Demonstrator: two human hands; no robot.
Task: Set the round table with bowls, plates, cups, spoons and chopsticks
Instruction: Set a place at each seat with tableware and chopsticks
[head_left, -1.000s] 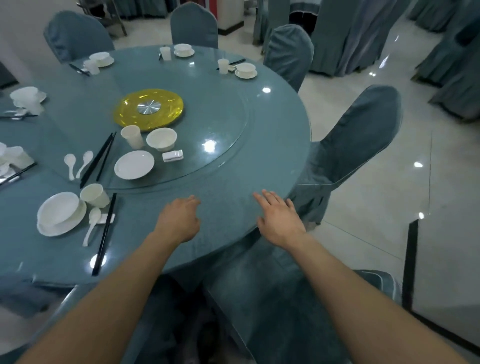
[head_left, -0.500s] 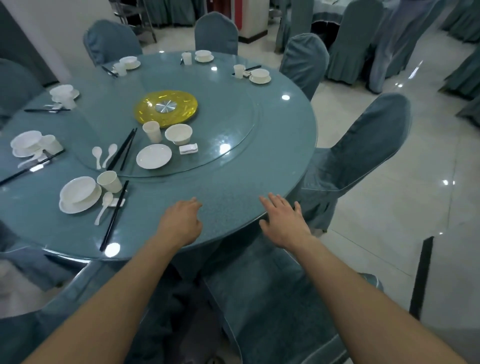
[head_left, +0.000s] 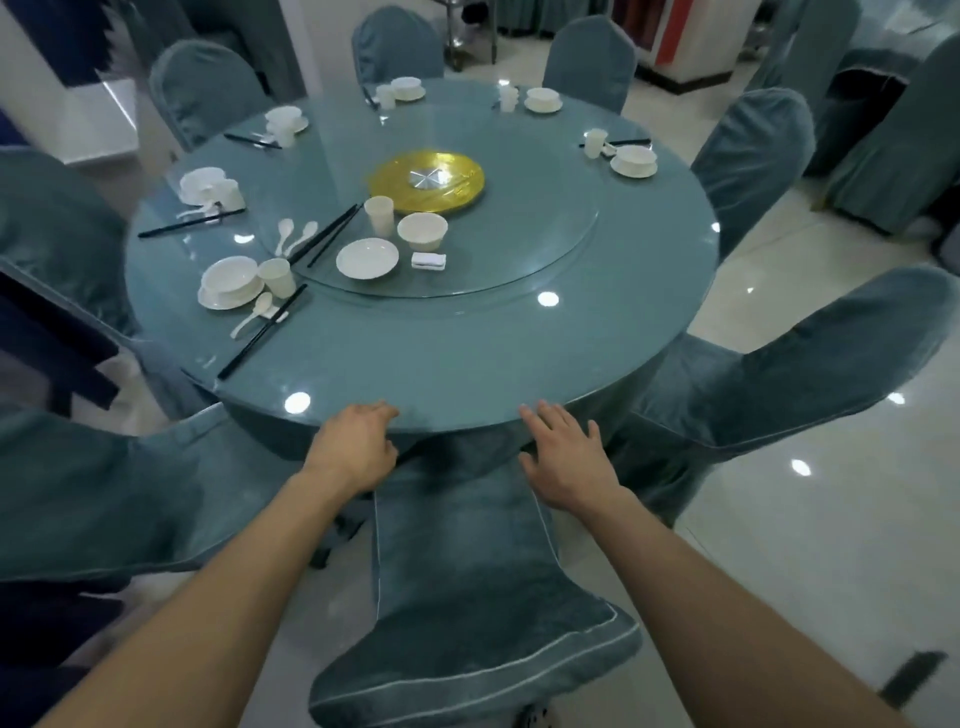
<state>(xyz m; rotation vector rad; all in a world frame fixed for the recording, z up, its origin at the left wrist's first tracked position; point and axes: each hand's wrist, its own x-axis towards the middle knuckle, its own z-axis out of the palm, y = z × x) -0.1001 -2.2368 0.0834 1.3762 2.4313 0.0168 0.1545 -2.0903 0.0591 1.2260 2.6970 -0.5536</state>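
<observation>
Both forearms run out of the bottom edge, and whether the left hand and right hand touch the rim of the round table or hover just before it cannot be told. The far place setting is small and smeared — its spoon and chopsticks cannot be made out — and the chair at left is cut by the picture's edge.

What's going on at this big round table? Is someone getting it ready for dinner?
Yes, a person is setting the table. The left hand and the right hand are at its near edge and hold nothing. Several places around the rim have dishes laid out. One more plate, bowl, cup, two spoons and chopsticks sit on the glass turntable in the middle, not yet at a seat.
</observation>
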